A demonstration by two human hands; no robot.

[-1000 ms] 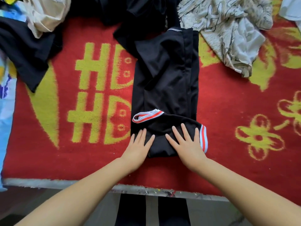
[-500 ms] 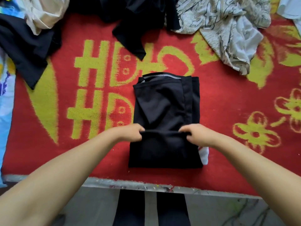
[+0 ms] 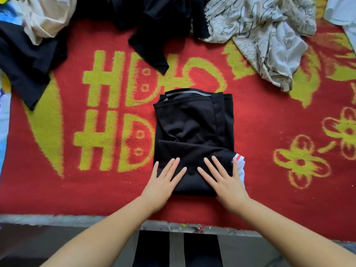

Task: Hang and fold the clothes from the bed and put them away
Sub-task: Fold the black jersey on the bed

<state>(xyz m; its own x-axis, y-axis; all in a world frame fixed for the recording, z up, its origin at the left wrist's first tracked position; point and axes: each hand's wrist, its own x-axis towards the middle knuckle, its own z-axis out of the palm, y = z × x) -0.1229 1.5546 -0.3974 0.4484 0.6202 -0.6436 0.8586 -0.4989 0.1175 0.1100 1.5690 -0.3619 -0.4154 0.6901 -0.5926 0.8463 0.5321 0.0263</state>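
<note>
Black folded garment (image 3: pixel 194 132) lies under flat, straight-fingered left hand (image 3: pixel 163 182) and right hand (image 3: pixel 225 182).

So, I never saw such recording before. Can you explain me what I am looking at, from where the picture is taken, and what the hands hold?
There is no machine here. A person wears a camera on the head, so the picture looks forward and down at their own arms. The left hand and the right hand lie flat, fingers straight, pressing the near end of a folded black garment. Nothing is gripped. A white and red striped cuff peeks out beside the right hand. The garment rests on a red blanket with yellow patterns. Farther away lie unfolded clothes: a grey printed piece, a black pile and a beige piece.
</note>
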